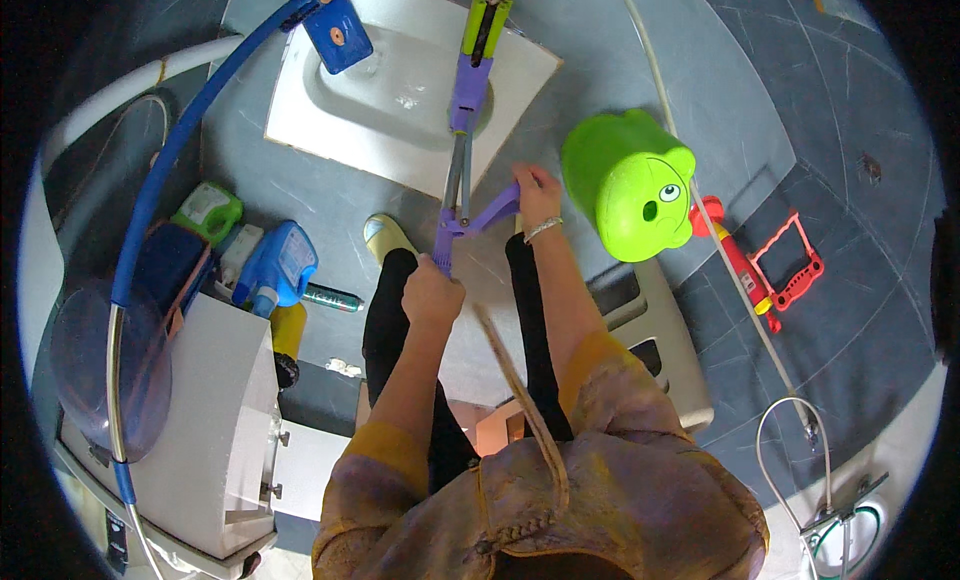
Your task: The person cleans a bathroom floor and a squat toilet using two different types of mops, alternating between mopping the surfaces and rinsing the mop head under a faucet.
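Observation:
A purple and green roller sponge mop [470,92] stretches away from me, its dark-stained head above the white squat toilet [517,70]. My left hand [433,291] is wrapped around the mop's shaft just below the lever joint. With a bracelet at its wrist, my right hand [538,197] holds the end of the purple squeeze lever [495,209], which is swung out to the right from the shaft. Two metal rods run between the lever joint and the green rollers. The lower end of the shaft is hidden by my left hand and arm.
A green animal-faced stool [630,182] stands at right, near a pale hose [739,280] and a red plastic object [757,272]. A blue-poled cleaning tool [337,36] crosses the left side. Detergent bottles [281,261], a spray can [337,298] and a white cabinet [202,400] are at left.

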Action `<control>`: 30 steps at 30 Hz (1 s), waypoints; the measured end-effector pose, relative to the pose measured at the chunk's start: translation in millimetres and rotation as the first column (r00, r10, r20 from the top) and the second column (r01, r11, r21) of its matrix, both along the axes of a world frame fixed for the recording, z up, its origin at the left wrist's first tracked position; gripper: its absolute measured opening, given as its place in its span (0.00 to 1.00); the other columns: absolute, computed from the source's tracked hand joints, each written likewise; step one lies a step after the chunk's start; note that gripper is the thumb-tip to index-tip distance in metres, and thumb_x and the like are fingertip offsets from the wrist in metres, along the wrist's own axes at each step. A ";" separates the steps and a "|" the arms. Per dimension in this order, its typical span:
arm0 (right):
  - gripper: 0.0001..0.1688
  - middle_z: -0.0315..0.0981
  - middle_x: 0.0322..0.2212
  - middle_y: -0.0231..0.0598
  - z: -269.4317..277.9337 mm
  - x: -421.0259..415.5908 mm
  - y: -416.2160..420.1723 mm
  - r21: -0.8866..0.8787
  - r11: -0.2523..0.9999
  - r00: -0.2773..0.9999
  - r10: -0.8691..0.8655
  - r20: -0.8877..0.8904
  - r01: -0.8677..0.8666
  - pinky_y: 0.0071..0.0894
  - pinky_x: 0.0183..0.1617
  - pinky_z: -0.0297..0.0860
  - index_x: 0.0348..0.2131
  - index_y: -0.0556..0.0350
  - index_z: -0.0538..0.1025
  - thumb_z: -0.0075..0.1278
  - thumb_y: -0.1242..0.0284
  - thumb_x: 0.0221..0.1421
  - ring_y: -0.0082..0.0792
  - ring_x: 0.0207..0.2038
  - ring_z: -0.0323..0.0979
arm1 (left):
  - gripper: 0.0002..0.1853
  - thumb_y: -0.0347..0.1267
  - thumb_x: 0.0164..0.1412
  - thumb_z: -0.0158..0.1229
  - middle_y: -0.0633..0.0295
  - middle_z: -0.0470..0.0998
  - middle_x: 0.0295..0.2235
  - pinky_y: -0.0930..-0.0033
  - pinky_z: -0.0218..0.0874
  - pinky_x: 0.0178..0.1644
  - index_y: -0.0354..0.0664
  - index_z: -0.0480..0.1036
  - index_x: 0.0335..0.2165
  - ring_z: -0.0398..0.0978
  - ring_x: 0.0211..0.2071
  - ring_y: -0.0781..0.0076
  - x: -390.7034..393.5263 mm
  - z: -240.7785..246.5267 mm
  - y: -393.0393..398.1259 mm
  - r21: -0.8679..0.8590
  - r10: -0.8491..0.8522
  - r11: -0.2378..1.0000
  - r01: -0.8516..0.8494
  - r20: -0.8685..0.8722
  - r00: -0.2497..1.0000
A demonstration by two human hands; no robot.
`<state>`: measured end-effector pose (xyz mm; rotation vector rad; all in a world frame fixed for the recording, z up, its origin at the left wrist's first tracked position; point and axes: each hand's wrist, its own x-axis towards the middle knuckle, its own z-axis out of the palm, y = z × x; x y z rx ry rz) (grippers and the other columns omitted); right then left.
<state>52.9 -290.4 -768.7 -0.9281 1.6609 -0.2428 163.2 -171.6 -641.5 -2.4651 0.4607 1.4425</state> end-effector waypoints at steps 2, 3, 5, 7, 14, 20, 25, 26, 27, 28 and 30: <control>0.19 0.68 0.16 0.32 1.6 -9.4 2.9 0.001 1.000 1.000 0.000 -0.001 0.000 0.25 0.28 0.60 0.23 0.64 0.74 0.52 0.62 0.44 0.23 0.21 0.62 | 0.17 0.32 0.42 0.56 0.47 0.74 0.30 0.55 0.64 0.38 0.36 0.65 0.32 0.72 0.34 0.49 2.2 5.6 -10.5 0.014 0.021 1.000 -0.021 -0.010 1.000; 0.18 0.68 0.16 0.32 1.5 -14.0 5.4 -0.013 1.000 1.000 0.015 -0.009 -0.015 0.25 0.28 0.61 0.23 0.63 0.74 0.52 0.63 0.44 0.23 0.21 0.63 | 0.17 0.31 0.41 0.56 0.47 0.74 0.30 0.56 0.64 0.38 0.36 0.65 0.32 0.72 0.34 0.49 2.4 7.8 -14.3 0.022 0.032 0.999 -0.031 -0.015 0.999; 0.18 0.69 0.17 0.32 6.7 -15.4 4.0 -0.027 1.000 1.000 0.004 -0.010 -0.004 0.25 0.28 0.61 0.24 0.63 0.75 0.53 0.63 0.44 0.23 0.22 0.63 | 0.17 0.31 0.41 0.56 0.47 0.74 0.30 0.56 0.64 0.38 0.36 0.65 0.32 0.72 0.34 0.49 1.7 1.4 -10.1 0.019 0.042 0.999 -0.041 -0.031 0.999; 0.17 0.69 0.17 0.32 16.4 -17.8 6.8 -0.016 0.999 0.999 -0.048 -0.005 0.047 0.24 0.28 0.61 0.24 0.63 0.75 0.53 0.64 0.43 0.22 0.22 0.63 | 0.17 0.31 0.41 0.57 0.47 0.74 0.30 0.56 0.64 0.38 0.36 0.64 0.32 0.72 0.34 0.49 0.5 -0.2 -11.1 0.025 0.044 0.999 -0.043 -0.038 0.998; 0.12 0.69 0.17 0.29 46.6 -19.2 16.3 -0.022 0.975 0.975 -0.220 0.033 0.220 0.20 0.28 0.59 0.21 0.62 0.75 0.53 0.68 0.44 0.20 0.22 0.62 | 0.16 0.30 0.42 0.56 0.46 0.74 0.29 0.55 0.64 0.38 0.36 0.64 0.32 0.72 0.34 0.48 -3.8 -1.4 -10.7 0.036 0.015 0.999 -0.014 -0.032 0.999; 0.11 0.68 0.17 0.27 55.1 -27.3 34.7 -0.100 0.955 0.960 -0.273 0.058 0.278 0.18 0.28 0.58 0.22 0.62 0.74 0.50 0.70 0.46 0.18 0.23 0.61 | 0.16 0.31 0.43 0.55 0.47 0.74 0.30 0.55 0.64 0.38 0.37 0.63 0.33 0.73 0.34 0.49 -5.7 -0.1 -11.4 0.059 0.027 0.998 -0.024 -0.047 0.999; 0.14 0.68 0.17 0.31 26.3 -14.7 21.7 -0.235 0.965 0.992 -0.126 -0.027 0.117 0.20 0.27 0.58 0.22 0.62 0.74 0.48 0.67 0.48 0.20 0.22 0.61 | 0.15 0.30 0.44 0.54 0.49 0.74 0.30 0.55 0.64 0.38 0.37 0.63 0.34 0.72 0.34 0.49 -3.5 -6.2 -2.8 0.048 0.025 0.999 -0.023 -0.040 0.999; 0.15 0.68 0.16 0.32 15.9 -8.1 15.1 -0.169 0.980 0.992 -0.111 -0.056 0.100 0.21 0.27 0.58 0.22 0.62 0.73 0.48 0.65 0.48 0.20 0.22 0.61 | 0.15 0.30 0.44 0.54 0.49 0.74 0.29 0.55 0.64 0.38 0.37 0.63 0.33 0.72 0.34 0.49 -3.7 -4.9 -4.0 0.038 0.020 0.999 -0.018 -0.040 0.999; 0.17 0.68 0.16 0.33 5.1 -0.9 8.9 -0.101 0.991 0.992 -0.094 -0.085 0.085 0.22 0.26 0.58 0.21 0.61 0.73 0.47 0.64 0.48 0.21 0.22 0.62 | 0.15 0.30 0.44 0.54 0.49 0.74 0.29 0.55 0.64 0.38 0.37 0.63 0.33 0.72 0.34 0.49 -3.7 -1.3 -4.9 0.029 0.015 0.999 -0.014 -0.040 0.999; 0.18 0.68 0.16 0.33 -6.7 4.2 2.8 -0.029 0.997 0.991 -0.072 -0.115 0.069 0.22 0.26 0.58 0.21 0.61 0.73 0.47 0.63 0.48 0.22 0.21 0.62 | 0.15 0.30 0.44 0.54 0.49 0.74 0.28 0.55 0.64 0.38 0.37 0.63 0.33 0.72 0.34 0.49 -4.4 0.7 -7.6 0.024 0.013 1.000 -0.012 -0.043 0.999; 0.19 0.67 0.16 0.33 -43.1 9.2 -1.8 0.005 1.000 1.000 -0.026 0.016 0.026 0.23 0.25 0.58 0.21 0.61 0.73 0.47 0.61 0.49 0.23 0.20 0.61 | 0.15 0.29 0.44 0.54 0.49 0.74 0.28 0.54 0.64 0.37 0.37 0.63 0.33 0.73 0.33 0.49 -4.8 3.7 -9.3 0.022 0.031 0.999 -0.029 -0.084 0.996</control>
